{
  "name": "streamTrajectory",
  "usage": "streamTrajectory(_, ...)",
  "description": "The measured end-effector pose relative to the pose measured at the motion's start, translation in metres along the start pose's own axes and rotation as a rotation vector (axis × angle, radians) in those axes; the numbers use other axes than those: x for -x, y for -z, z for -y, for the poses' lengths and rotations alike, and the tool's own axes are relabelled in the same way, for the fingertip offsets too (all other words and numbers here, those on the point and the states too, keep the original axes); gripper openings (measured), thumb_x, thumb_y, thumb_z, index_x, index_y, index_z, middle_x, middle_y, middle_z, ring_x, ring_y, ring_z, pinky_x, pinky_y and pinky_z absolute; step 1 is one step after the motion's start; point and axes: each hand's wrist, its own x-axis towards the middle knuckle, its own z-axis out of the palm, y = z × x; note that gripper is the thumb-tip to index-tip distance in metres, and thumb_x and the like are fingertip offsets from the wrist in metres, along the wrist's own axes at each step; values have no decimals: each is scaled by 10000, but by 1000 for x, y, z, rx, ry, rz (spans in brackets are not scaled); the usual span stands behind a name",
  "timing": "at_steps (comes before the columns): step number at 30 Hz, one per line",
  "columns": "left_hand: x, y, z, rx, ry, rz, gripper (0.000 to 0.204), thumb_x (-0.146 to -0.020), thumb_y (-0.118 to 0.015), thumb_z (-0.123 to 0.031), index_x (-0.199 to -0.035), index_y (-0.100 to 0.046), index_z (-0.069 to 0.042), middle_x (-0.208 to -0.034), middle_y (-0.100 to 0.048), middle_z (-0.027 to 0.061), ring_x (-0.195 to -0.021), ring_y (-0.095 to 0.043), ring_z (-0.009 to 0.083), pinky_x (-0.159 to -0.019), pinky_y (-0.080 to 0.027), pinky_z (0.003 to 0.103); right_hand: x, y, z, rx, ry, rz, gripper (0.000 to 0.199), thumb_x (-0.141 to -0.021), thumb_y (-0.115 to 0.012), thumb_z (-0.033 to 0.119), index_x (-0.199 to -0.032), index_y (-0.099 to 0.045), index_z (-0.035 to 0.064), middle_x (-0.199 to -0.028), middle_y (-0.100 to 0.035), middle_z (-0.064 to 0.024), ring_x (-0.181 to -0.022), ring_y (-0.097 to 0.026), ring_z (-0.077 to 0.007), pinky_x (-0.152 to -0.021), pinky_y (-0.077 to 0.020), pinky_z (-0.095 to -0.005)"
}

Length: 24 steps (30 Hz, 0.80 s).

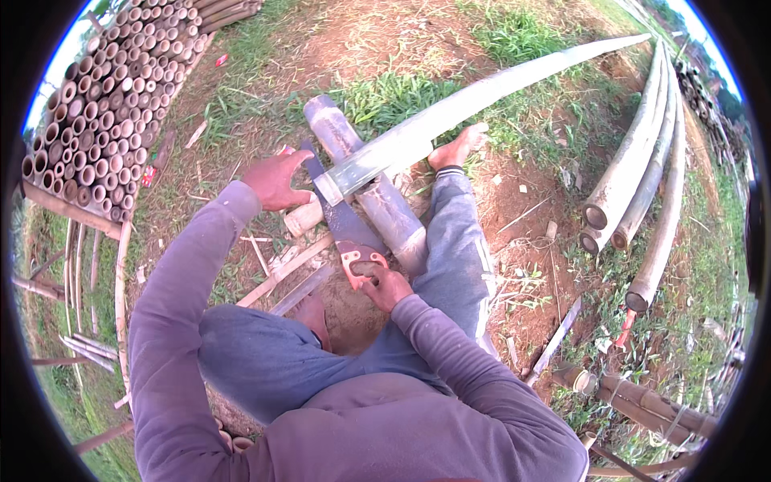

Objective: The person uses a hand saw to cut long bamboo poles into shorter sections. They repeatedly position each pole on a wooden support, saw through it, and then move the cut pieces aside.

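A hand saw with a dark blade and an orange handle lies along my centre front. My right hand is closed around its handle. The blade slants up and left past the cut end of a long pale-green bamboo pole; where they cross, the pole hides part of the blade. Just left of that end, my left hand is open, thumb and fingers apart, holding nothing. The pole rests across a thick, weathered bamboo log. A short bamboo piece lies below my left hand.
Cut bamboo tubes are stacked on a rack at far left. Several long bamboo poles lie at right. Split strips sit near my bent leg; my bare foot is beside the pole. Tied bamboo stands lower right.
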Motion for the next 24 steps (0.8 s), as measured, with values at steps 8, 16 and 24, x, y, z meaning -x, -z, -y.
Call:
streamTrajectory(8,-235,-107,-67,150,64,30,1338,-686,-930,-512,-1698,-163,-90,-1432,-636,271,-1297,-635,445,-1122,-504,499,-21,-17,-16,-62,-117,177,549,-948,-724,445,-1309,-671,35,-1104,-771,-222,-1053,-749,-393,-931,-578,-480)
streamTrajectory(16,-225,-98,-59,379,31,156,1247,-642,-954,-453,-1624,-333,0,-1396,-656,285,-1304,-648,418,-1121,-504,449,-34,-9,-21,-170,-139,233,618,-955,-722,439,-1407,-631,27,-1246,-750,-213,-1166,-727,-369,-1034,-547,-467)
streamTrajectory(24,-29,-12,11,334,134,179,1087,-643,-963,-331,-1546,-429,-49,-1380,-670,244,-1280,-665,400,-1108,-505,454,-59,10,-15,-823,-196,-109,379,-1018,-745,298,-1252,-693,6,-1148,-740,-84,-1008,-706,-177,-935,-573,-368)
